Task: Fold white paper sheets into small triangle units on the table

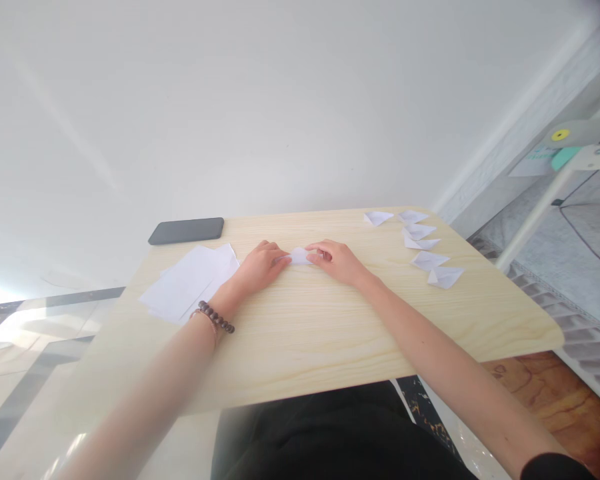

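Observation:
Between my two hands, over the middle of the table, is a small folded piece of white paper. My left hand pinches its left end between thumb and fingers. At the right end, the thumb and curled fingers of my right hand grip it as well. The paper has a low peak in the middle, and its ends are partly covered by my fingertips. Loose white paper sheets lie in an overlapping pile just left of my left hand. Several folded paper boats stand toward the right side.
The light wooden table has rounded corners and backs onto a pale wall. A dark phone lies at its far left corner. Past the right edge stands a white metal pole with a joint.

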Tool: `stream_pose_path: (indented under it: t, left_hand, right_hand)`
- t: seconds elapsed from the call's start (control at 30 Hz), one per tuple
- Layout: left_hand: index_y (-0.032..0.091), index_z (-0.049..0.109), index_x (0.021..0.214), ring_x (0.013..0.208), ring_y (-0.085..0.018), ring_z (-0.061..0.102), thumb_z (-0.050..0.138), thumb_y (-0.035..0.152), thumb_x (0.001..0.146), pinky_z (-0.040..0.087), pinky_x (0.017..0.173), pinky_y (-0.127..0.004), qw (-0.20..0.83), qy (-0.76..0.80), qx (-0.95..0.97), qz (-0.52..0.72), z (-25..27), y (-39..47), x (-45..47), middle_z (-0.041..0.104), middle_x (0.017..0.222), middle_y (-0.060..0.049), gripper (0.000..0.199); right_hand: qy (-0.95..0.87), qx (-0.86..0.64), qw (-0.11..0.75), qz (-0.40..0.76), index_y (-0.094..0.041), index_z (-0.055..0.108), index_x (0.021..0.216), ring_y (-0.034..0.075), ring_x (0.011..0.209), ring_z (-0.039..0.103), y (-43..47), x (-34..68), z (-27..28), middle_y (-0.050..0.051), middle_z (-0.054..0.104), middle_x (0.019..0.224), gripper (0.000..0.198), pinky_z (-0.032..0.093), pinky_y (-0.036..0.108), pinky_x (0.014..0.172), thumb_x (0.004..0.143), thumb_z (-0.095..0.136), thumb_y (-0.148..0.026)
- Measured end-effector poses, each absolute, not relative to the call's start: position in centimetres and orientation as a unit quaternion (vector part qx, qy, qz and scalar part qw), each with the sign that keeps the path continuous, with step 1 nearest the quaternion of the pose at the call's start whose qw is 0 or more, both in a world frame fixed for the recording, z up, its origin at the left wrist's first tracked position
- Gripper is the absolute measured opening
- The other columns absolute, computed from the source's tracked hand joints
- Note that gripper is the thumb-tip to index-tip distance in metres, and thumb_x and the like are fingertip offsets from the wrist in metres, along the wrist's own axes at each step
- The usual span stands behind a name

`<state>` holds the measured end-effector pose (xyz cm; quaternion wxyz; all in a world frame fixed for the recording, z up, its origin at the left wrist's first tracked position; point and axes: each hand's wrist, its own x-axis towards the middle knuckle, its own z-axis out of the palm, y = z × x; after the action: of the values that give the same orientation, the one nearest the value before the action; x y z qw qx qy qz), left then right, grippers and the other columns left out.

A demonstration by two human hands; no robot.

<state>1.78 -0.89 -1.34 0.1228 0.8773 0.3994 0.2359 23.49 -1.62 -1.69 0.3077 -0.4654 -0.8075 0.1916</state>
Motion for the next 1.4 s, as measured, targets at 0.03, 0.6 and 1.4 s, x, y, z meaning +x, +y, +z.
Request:
stream_pose_path:
  t: [0.03,0.6,1.4]
  left_hand:
    - [0.019,0.065,0.093,0.083,-0.019,0.049,0.036,0.037,0.086,0.038,0.080,-0.034,0.119,0.393,0.880,0.240,-1.3,-0.9,1.8,0.058,0.081,-0.007,0.035]
    - [0.022,0.066,0.096,0.088,-0.022,0.048,0.041,0.038,0.083,0.034,0.083,-0.036,0.105,0.449,0.855,0.239,-1.6,-0.6,2.0,0.061,0.077,-0.006,0.032]
    - [0.034,0.062,0.097,0.102,-0.027,0.040,0.048,0.040,0.079,0.026,0.088,-0.047,0.152,0.536,0.808,0.191,-1.2,-0.6,1.8,0.058,0.093,-0.002,0.023]
  right_hand:
    - [-0.806,-0.465,0.310,0.195,-0.021,0.064,0.095,0.011,0.067,0.050,-1.6,23.5,-1.8,0.003,0.061,0.087,0.026,0.038,0.025,0.066,0.080,0.049,-0.037]
    - [-0.776,-0.512,0.288,0.229,-0.023,0.068,0.092,0.012,0.066,0.050,-0.9,23.4,-1.9,0.003,0.063,0.082,0.026,0.037,0.024,0.062,0.077,0.052,-0.036]
    - [-0.771,-0.534,0.300,0.173,-0.021,0.062,0.086,0.011,0.070,0.049,-0.7,23.3,-2.4,0.002,0.050,0.087,0.015,0.040,0.027,0.073,0.075,0.055,-0.029]
